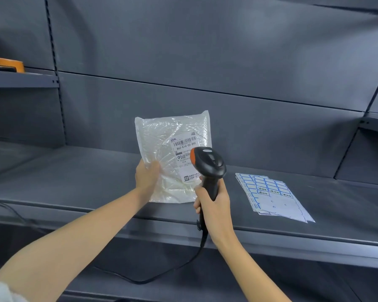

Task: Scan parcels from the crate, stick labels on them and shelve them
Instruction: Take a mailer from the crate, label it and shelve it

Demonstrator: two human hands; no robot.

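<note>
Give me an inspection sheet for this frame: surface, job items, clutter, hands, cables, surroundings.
Surface: dark grey shelf, bare apart from the items below.
Job items: clear plastic parcel held upright, shipping label facing the camera; label sheets lying flat on the shelf to the right.
Clutter: nothing seen.
Hands: left hand grips the parcel's lower left edge; right hand grips the scanner handle, head aimed at the shipping label.
Cables: black scanner cable loops down below the shelf; another cable at far left.
Surroundings: grey back panels; orange item on upper left shelf, unclear.
</note>
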